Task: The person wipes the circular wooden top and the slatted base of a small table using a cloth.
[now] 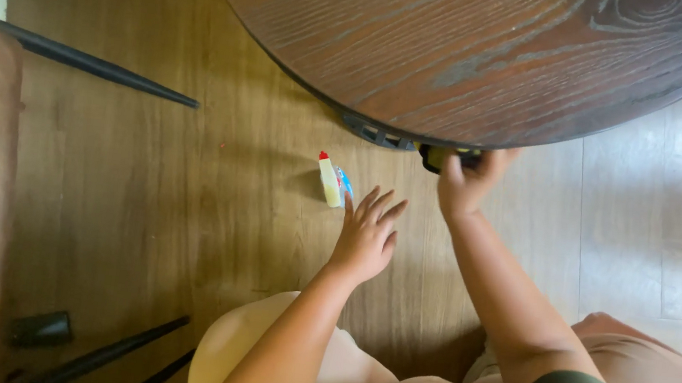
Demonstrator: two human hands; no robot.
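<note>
The left hand [366,237] hovers with its fingers spread wide above the wooden floor [139,191], holding nothing, and a small yellowish bottle [329,179] with a red cap lies on the floor just beside it at ten o'clock. At two o'clock from that hand, the right hand [465,182] has its fingers closed around a dark, yellow-marked object [442,156] at the edge of the round wooden bench [482,52].
</note>
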